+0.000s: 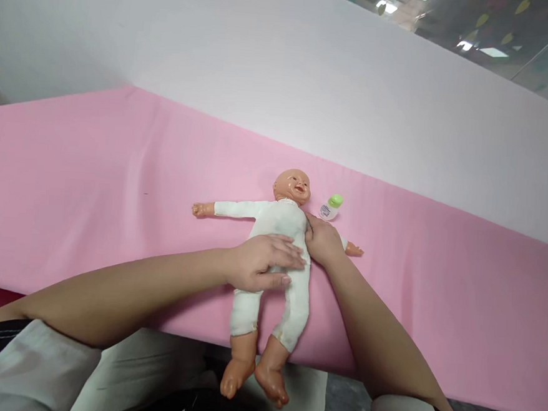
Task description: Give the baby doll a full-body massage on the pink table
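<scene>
A baby doll [282, 218] with a white cloth body and hard plastic head, hands and feet lies on its back on the pink-covered table. Its arms stretch out to both sides, and its feet hang past the table's near edge. My left hand [270, 261] rests across the doll's belly, fingers extended and slightly apart. At the doll's side below the shoulder, my right hand [325, 239] is curled against the cloth body, its fingers partly hidden. It covers part of the doll's arm on that side. Just beyond it is a small clear bottle [328, 210] with a green cap.
A pink cover [174, 155] spreads over the table, with soft creases. Behind the table rises a plain white wall [247, 53]. A glass panel [483, 38] with reflected lights sits above it at upper right. My legs [135, 371] are below the near edge.
</scene>
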Demonstrator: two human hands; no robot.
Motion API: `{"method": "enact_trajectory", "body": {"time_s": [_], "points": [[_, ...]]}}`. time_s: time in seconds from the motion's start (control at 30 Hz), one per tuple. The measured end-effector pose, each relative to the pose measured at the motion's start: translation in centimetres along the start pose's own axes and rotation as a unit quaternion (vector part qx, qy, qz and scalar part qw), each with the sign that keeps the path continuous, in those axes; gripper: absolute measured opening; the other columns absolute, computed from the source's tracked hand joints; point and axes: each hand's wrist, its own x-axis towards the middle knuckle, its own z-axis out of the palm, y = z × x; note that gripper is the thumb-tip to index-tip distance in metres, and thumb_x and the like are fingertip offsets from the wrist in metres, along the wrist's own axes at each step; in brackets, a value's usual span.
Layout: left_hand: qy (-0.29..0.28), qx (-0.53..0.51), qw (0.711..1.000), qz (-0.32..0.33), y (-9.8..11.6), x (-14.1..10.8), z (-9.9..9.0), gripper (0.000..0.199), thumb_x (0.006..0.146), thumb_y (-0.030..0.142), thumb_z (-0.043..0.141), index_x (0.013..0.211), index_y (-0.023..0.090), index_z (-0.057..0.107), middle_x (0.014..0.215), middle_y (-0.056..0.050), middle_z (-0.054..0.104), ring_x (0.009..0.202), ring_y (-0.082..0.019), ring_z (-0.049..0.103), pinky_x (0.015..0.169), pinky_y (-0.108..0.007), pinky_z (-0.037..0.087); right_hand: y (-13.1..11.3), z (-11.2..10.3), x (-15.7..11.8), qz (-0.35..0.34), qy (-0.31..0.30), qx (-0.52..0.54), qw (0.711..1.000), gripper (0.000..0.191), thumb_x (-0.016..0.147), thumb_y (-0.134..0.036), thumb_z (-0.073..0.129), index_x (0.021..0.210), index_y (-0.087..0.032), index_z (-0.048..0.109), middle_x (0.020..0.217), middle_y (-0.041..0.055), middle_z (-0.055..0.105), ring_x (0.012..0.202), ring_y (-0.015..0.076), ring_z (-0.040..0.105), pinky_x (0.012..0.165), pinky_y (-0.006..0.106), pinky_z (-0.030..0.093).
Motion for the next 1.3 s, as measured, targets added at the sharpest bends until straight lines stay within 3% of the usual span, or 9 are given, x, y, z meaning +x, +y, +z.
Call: {"method": "enact_trajectory", "body": {"time_s": [0.1, 0.23, 0.5, 0.67, 0.8, 0.9, 0.97, 1.13, 1.3], "points": [[-0.029, 0.079, 0.995, -0.048, -1.6, 0.1, -0.7, 0.062, 0.105, 0.056, 0.052, 0.157, 0.023, 0.055, 0.164, -0.013, 0.052, 0.160, -0.036, 0.037, 0.135, -0.061, 0.014, -0.1, -0.1, -0.1, 0.002, -0.013, 0.006, 1.000, 0.055, 0.095, -0.018, 0.048, 0.148, -0.025, 0.061, 0.126, 0.0088, 0.077, 0.112, 0.0291, 0.071, 0.096, 0.038, 0.053], [-0.014, 0.129, 0.981, -0.147, -3.9, 0.1, -1.8, 0.066, 0.110, 0.059, 0.032, 0.166, 0.026, 0.042, 0.175, -0.007, 0.033, 0.167, -0.032, 0.018, 0.135, -0.060, 0.007, -0.1, 0.1, -0.2, 0.006, -0.012, 0.027, 1.000, 0.060, 0.095, -0.018, 0.048, 0.153, -0.026, 0.056, 0.134, 0.0090, 0.075, 0.122, 0.0292, 0.068, 0.103, 0.040, 0.052], [0.072, 0.200, 0.940, -0.268, -6.9, -0.1, -3.2, 0.072, 0.109, 0.052, 0.029, 0.164, 0.008, 0.043, 0.171, -0.015, 0.041, 0.161, -0.027, 0.037, 0.134, -0.044, 0.026, -1.0, -0.5, -0.6, 0.011, -0.018, 0.009, 1.000, 0.056, 0.095, -0.019, 0.046, 0.149, -0.026, 0.060, 0.126, 0.0091, 0.077, 0.113, 0.0303, 0.071, 0.099, 0.042, 0.052], [0.090, 0.233, 0.924, -0.289, -7.4, -0.7, -4.2, 0.062, 0.110, 0.044, 0.027, 0.156, 0.016, 0.056, 0.159, -0.008, 0.059, 0.149, -0.026, 0.054, 0.134, -0.047, 0.027, -1.7, -0.6, -1.5, -0.015, 0.006, 0.005, 1.000, 0.054, 0.095, -0.022, 0.050, 0.148, -0.020, 0.060, 0.128, 0.0135, 0.076, 0.117, 0.0329, 0.069, 0.107, 0.049, 0.050], [0.091, 0.222, 0.924, -0.299, -7.5, -0.6, -4.3, 0.061, 0.109, 0.044, 0.027, 0.155, 0.017, 0.056, 0.160, -0.008, 0.058, 0.150, -0.025, 0.053, 0.133, -0.050, 0.028, -2.8, -0.5, -3.0, -0.179, 0.082, 0.096, 0.976, 0.053, 0.101, -0.032, 0.049, 0.152, -0.019, 0.056, 0.156, 0.0132, 0.061, 0.148, 0.0321, 0.052, 0.131, 0.058, 0.029], [0.090, 0.217, 0.923, -0.305, -7.7, -0.5, -4.0, 0.062, 0.109, 0.045, 0.027, 0.156, 0.016, 0.055, 0.160, -0.009, 0.057, 0.151, -0.026, 0.052, 0.132, -0.051, 0.029, -4.7, -0.8, -4.4, -0.356, 0.010, 0.158, 0.921, 0.055, 0.108, -0.047, 0.045, 0.157, -0.023, 0.051, 0.160, 0.0090, 0.058, 0.158, 0.0268, 0.043, 0.134, 0.053, 0.023], [0.097, 0.212, 0.923, -0.306, -7.9, -0.5, -3.8, 0.064, 0.109, 0.047, 0.025, 0.156, 0.014, 0.054, 0.160, -0.009, 0.058, 0.152, -0.026, 0.051, 0.132, -0.050, 0.029, -5.8, -1.1, -4.9, -0.401, -0.049, 0.163, 0.900, 0.060, 0.108, -0.056, 0.043, 0.159, -0.025, 0.049, 0.161, 0.0074, 0.058, 0.159, 0.0267, 0.040, 0.136, 0.055, 0.018], [0.120, 0.207, 0.917, -0.320, -8.1, -0.4, -3.3, 0.067, 0.109, 0.048, 0.022, 0.155, 0.011, 0.056, 0.158, -0.012, 0.059, 0.152, -0.026, 0.050, 0.131, -0.048, 0.032, -4.7, -1.0, -3.5, -0.315, -0.111, 0.119, 0.935, 0.089, 0.098, -0.081, 0.047, 0.167, -0.027, 0.038, 0.175, 0.0102, 0.034, 0.166, 0.0369, 0.021, 0.133, 0.068, 0.002], [0.127, 0.216, 0.918, -0.307, -8.1, -0.3, -2.9, 0.065, 0.109, 0.046, 0.024, 0.155, 0.013, 0.056, 0.158, -0.011, 0.060, 0.151, -0.026, 0.052, 0.131, -0.049, 0.032, -1.3, -0.1, -1.0, -0.174, -0.095, 0.079, 0.977, 0.072, 0.108, -0.065, 0.037, 0.170, -0.030, 0.030, 0.180, 0.0071, 0.020, 0.169, 0.0339, 0.012, 0.131, 0.072, 0.003]]}}
